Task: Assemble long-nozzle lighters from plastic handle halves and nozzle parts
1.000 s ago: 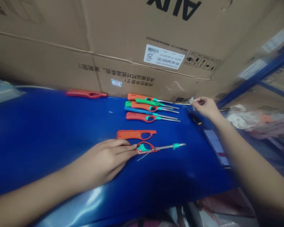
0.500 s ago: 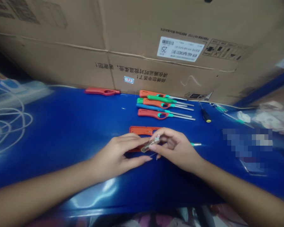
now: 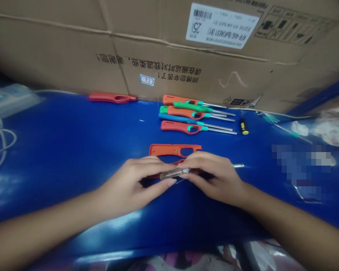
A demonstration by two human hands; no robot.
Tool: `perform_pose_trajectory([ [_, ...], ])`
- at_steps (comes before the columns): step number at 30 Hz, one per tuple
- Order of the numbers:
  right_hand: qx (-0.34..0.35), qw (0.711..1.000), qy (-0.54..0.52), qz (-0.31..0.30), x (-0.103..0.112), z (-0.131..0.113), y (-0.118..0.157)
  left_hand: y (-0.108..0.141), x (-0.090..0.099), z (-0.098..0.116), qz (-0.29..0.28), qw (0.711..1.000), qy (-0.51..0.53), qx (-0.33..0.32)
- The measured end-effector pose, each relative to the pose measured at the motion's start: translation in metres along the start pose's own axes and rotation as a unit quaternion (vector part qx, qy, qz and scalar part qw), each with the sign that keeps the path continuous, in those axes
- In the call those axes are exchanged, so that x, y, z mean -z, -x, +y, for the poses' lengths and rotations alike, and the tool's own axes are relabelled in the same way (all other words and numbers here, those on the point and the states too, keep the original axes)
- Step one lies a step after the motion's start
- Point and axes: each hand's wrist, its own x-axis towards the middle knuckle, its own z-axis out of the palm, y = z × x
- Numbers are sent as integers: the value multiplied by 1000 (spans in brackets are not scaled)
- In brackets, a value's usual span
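Between my two hands, a small see-through lighter fuel tank (image 3: 171,174) is held above the table, lying nearly level. My left hand (image 3: 142,177) closes its thumb and fingers along the tank's body. The fingertips of my right hand (image 3: 211,173) pinch the tank's pale right end. Just beyond the hands lies an orange lighter shell half (image 3: 162,149), its hollow side up. A second orange-red piece is partly covered by my fingers, and a metal tube tip (image 3: 238,165) sticks out past my right hand.
Several long-nosed lighters (image 3: 176,126) lie in a row at the back. A red lighter handle (image 3: 110,98) is left of them. To the right are a screwdriver (image 3: 243,127) and crumpled white material (image 3: 333,126). A cardboard box (image 3: 73,52) stands behind; white cable (image 3: 1,135) coils at left.
The fuel tank has turned from tilted to nearly level. My left fingers and thumb have closed around it, and my right fingertips have shifted to its end. The view has moved slightly.
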Motion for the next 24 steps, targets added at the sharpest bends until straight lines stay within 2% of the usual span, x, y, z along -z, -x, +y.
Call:
perform_pose_trajectory([
  [4,6,998,3,-62,6,-2,0,-1,4,1,-38,999,-6,-20],
  [7,-66,993,45,-90,14,-3,0,-3,11,1,-26,999,-46,-8],
  [10,-112,983,76,-122,20,-2,-1,-5,17,3,33,996,-65,50],
  [12,-92,976,88,-174,21,-1,-1,-6,17,4,54,991,-58,104],
  [15,-50,966,135,-216,18,2,1,-5,14,5,43,988,-33,145],
  [20,-36,958,166,-231,15,2,4,-4,9,4,13,991,-12,135],
  [24,-101,975,84,-178,18,-2,2,-4,9,2,0,992,-16,122],
])
